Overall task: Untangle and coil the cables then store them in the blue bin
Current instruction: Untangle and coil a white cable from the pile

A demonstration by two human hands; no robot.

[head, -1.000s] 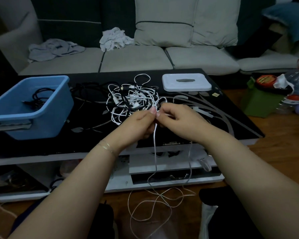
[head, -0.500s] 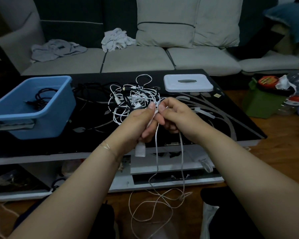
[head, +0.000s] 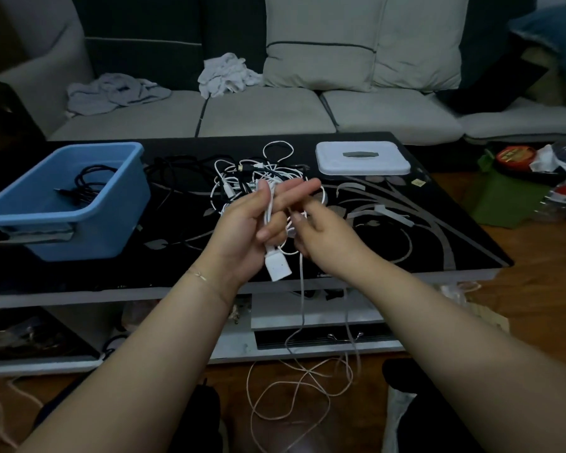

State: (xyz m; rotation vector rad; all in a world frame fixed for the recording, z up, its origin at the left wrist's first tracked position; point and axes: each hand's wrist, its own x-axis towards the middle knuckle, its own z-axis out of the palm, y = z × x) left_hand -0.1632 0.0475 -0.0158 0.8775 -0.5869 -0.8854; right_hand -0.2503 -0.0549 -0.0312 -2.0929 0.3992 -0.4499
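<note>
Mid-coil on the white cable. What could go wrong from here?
1. The white cable trails off the table edge into loose loops on the floor; pulling it up could knot them.
2. The left hand holds the wraps with fingers mostly extended, plug dangling; the coil may slip off.
3. The tangled pile lies right behind the hands and could snag.

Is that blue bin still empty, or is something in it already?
Not empty. The blue bin already holds a black cable, loosely coiled on its floor; the rest of the floor shows bare.
</note>
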